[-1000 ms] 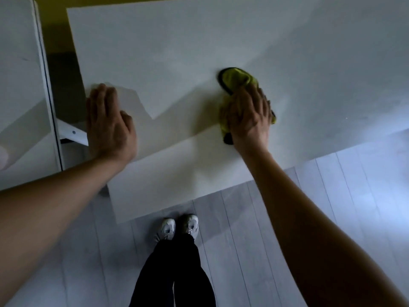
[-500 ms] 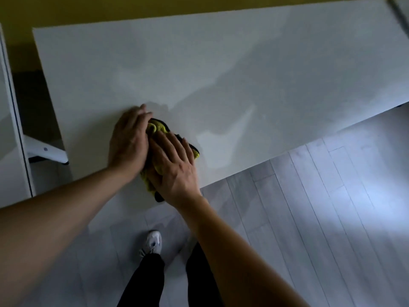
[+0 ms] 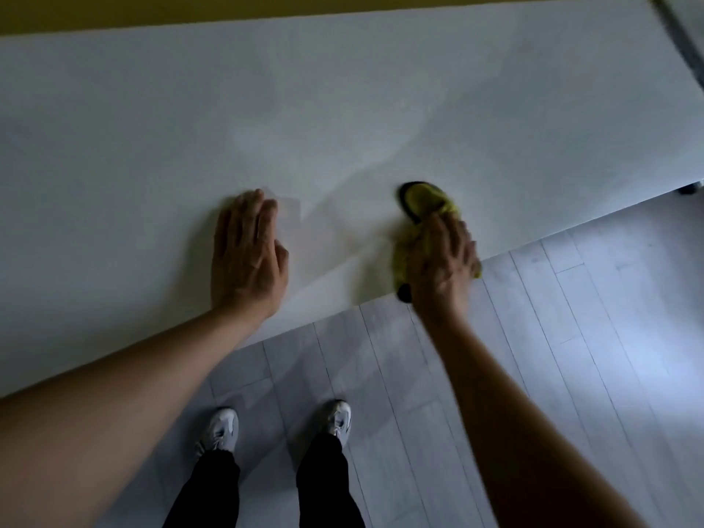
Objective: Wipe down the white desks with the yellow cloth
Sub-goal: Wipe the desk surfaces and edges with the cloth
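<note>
Left hand: fingers straight and together, palm flat on the white surface near its front edge.
Right hand: fingers spread loosely, pressing the yellow cloth — not clenched.
Cloth: at the front edge, long axis running front to back.

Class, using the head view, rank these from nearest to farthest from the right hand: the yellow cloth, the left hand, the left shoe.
1. yellow cloth: under the right hand, at the desk's near edge.
2. left hand: flat on the desk, leftward.
3. left shoe: on the floor, lower left.

No readable text, labels or numbers anywhere.
</note>
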### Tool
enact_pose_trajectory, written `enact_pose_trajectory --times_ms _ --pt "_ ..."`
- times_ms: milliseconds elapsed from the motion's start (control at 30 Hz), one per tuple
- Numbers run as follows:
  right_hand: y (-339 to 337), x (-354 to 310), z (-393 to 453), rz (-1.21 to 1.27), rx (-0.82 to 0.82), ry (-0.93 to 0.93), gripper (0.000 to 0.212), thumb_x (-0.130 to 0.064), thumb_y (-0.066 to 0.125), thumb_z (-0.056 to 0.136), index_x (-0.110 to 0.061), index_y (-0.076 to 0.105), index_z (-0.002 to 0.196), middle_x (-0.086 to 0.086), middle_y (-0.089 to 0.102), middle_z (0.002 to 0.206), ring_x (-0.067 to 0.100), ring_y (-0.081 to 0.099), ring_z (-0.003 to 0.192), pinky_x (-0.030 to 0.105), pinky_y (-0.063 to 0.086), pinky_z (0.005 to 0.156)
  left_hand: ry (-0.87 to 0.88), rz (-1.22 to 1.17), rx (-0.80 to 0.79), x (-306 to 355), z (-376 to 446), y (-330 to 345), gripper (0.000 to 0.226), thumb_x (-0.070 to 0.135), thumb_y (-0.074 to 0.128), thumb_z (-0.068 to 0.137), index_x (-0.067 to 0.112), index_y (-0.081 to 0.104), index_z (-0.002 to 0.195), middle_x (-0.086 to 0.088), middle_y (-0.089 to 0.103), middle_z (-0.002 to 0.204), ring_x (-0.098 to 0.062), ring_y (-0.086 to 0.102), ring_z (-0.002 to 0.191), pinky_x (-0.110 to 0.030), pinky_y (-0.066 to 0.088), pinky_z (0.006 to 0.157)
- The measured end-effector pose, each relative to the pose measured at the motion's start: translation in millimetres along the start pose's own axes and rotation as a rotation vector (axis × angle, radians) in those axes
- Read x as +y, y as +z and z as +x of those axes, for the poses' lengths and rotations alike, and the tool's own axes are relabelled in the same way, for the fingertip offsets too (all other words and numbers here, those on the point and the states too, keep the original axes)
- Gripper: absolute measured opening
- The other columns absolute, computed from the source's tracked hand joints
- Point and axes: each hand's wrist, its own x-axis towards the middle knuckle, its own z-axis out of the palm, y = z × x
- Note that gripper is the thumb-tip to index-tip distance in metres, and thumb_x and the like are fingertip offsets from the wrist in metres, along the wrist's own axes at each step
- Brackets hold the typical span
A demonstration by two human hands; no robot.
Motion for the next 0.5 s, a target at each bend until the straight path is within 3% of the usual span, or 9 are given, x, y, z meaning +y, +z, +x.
enact_pose_trajectory --times_ms 133,267,333,400,500 --pt "-30 68 73 -0.003 0.043 0.206 0.054 -0.037 0.038 0.102 -0.019 0.035 0.153 0.008 0.026 0.163 0.028 0.018 0.151 0.045 0.011 0.124 -0.01 0.035 0.016 0 1 6 0.059 0.021 0.035 0.097 0.002 0.042 0.152 -0.018 0.035 0.164 -0.036 0.03 0.153 -0.05 0.017 0.129" --pt "-24 62 88 0.008 0.076 0.306 0.056 -0.038 0.04 0.103 -0.021 0.03 0.156 0.006 0.021 0.165 0.028 0.016 0.152 0.047 0.009 0.124 -0.005 0.04 0.047 -1 2 9 0.058 0.019 0.036 0.097 0.002 0.042 0.152 -0.018 0.036 0.163 -0.036 0.03 0.153 -0.049 0.017 0.128" --pt "-10 29 71 0.001 0.027 0.209 0.061 -0.034 0.049 0.097 -0.019 0.033 0.154 0.01 0.026 0.162 0.033 0.023 0.148 0.048 0.017 0.12 -0.025 0.026 0.067 -1 1 10 0.058 0.018 0.037 0.098 0.001 0.04 0.154 -0.019 0.035 0.164 -0.036 0.03 0.153 -0.049 0.018 0.129" --pt "10 -22 45 0.018 -0.015 -0.018 0.064 -0.034 0.057 0.089 -0.016 0.043 0.149 0.012 0.04 0.154 0.035 0.036 0.138 0.049 0.027 0.112 -0.044 0.002 0.087 0 0 11 0.058 0.016 0.038 0.098 -0.001 0.039 0.154 -0.02 0.036 0.163 -0.037 0.03 0.153 -0.049 0.02 0.128" --pt "41 -103 11 0.111 -0.106 -0.426 0.06 -0.038 0.058 0.09 -0.015 0.051 0.144 0.011 0.045 0.152 0.035 0.036 0.142 0.049 0.023 0.118 -0.053 -0.021 0.093 -3 -2 12 0.056 0.012 0.041 0.1 -0.004 0.039 0.154 -0.022 0.037 0.162 -0.039 0.032 0.152 -0.052 0.024 0.126"
